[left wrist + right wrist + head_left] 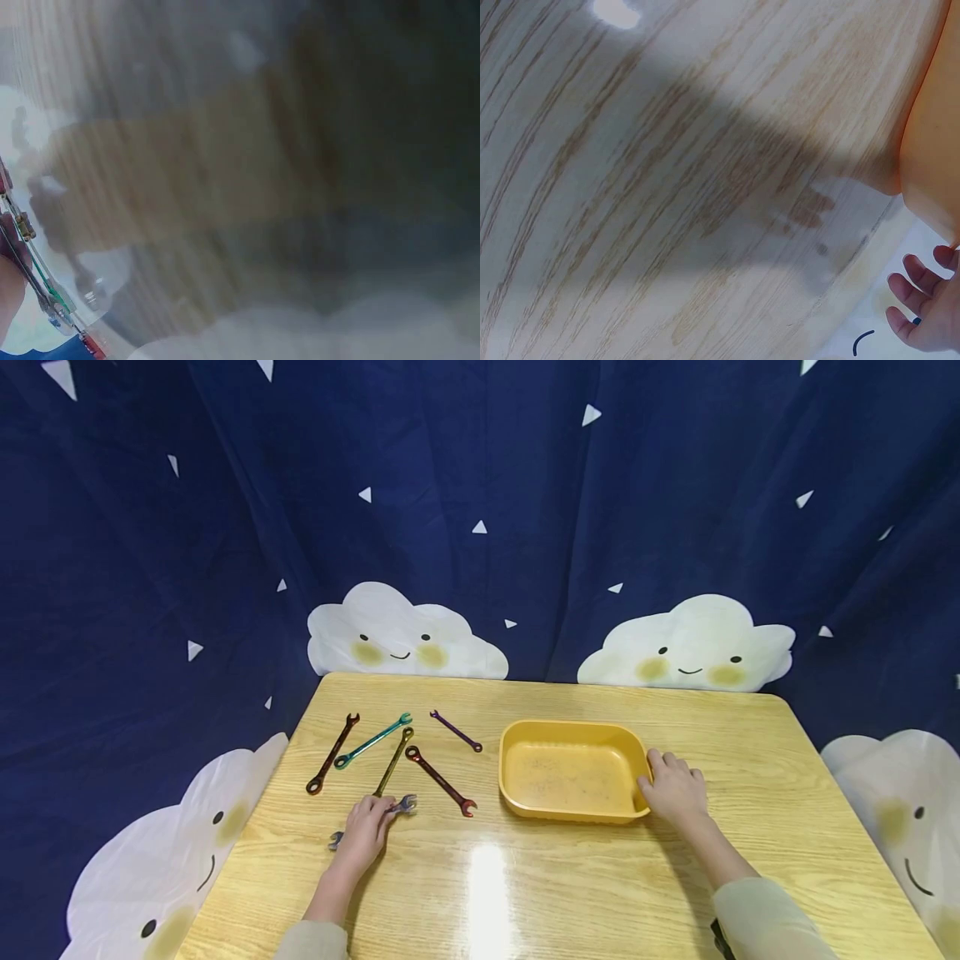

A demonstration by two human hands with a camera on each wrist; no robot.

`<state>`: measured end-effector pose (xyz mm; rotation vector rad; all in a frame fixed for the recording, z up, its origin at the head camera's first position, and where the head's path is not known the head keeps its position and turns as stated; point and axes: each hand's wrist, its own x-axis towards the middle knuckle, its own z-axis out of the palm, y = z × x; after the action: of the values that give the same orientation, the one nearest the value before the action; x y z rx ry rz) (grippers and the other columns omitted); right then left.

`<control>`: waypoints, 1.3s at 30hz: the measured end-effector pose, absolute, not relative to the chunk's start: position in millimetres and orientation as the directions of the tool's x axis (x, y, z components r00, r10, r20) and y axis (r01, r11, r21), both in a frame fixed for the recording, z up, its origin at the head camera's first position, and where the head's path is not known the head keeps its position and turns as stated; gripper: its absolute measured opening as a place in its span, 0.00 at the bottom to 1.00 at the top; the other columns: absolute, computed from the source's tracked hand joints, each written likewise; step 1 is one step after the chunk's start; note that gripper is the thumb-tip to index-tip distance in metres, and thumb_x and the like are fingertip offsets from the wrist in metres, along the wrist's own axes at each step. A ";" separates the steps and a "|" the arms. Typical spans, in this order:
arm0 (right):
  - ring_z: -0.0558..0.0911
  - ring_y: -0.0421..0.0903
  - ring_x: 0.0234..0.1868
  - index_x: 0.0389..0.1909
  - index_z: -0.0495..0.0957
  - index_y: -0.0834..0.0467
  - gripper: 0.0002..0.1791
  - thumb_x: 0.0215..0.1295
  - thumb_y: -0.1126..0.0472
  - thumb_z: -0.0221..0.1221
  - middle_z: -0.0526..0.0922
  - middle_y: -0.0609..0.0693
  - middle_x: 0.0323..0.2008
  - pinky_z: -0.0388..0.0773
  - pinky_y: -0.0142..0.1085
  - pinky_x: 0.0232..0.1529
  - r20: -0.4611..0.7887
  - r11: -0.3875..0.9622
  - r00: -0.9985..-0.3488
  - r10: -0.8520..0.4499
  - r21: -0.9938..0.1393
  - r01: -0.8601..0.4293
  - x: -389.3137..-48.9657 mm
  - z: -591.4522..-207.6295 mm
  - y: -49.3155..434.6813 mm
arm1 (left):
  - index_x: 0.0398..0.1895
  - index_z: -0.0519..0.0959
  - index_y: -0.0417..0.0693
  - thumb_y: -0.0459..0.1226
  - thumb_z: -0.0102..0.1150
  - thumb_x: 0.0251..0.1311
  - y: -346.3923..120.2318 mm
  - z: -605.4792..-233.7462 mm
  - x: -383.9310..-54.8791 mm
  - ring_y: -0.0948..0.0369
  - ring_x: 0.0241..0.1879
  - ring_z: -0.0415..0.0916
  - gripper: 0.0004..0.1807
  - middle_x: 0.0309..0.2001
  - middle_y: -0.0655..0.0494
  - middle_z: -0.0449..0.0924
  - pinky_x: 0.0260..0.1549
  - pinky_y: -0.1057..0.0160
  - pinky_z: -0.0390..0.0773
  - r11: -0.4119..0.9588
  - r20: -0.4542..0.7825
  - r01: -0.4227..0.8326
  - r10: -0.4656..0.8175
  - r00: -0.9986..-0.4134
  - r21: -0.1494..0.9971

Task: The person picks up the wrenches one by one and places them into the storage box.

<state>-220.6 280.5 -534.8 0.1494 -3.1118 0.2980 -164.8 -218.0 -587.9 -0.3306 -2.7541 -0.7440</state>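
Note:
My left hand [363, 828] grips a silver combination wrench [403, 805] near the front left of the table, covering its middle while both ends stick out. Just beyond the fingertips lies a yellow-green wrench [395, 760]. A red wrench [442, 782] rests to the right of it. Over on the right, my right hand [677, 787] holds the right rim of a yellow plastic bin [573, 815], thumb over the edge. In the right wrist view its fingers [911, 294] are partly curled beside the bin's orange-looking wall [937, 135].
A dark red wrench [333, 754], a teal wrench [373, 741] and a small purple wrench [456, 731] lie farther back on the wooden table [600, 893]. A dark blue curtain [480, 460] with cloud prints hangs behind the table and at its sides.

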 end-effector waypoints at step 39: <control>0.69 0.65 0.47 0.57 0.61 0.65 0.25 0.65 0.53 0.46 0.69 0.67 0.49 0.61 0.62 0.44 0.027 0.977 -0.995 -0.097 -0.186 -0.100 -220.8 -534.6 280.5 | 0.46 0.77 0.43 0.29 0.57 0.57 -188.6 -557.6 -182.4 0.51 0.39 0.70 0.13 0.37 0.48 0.72 0.40 0.52 0.71 0.801 0.422 0.354 0.141 -0.895 0.483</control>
<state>-220.8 280.5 -534.6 0.1552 -3.1063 0.2935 -182.4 -188.6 -557.6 -0.3752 -2.6209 -0.8062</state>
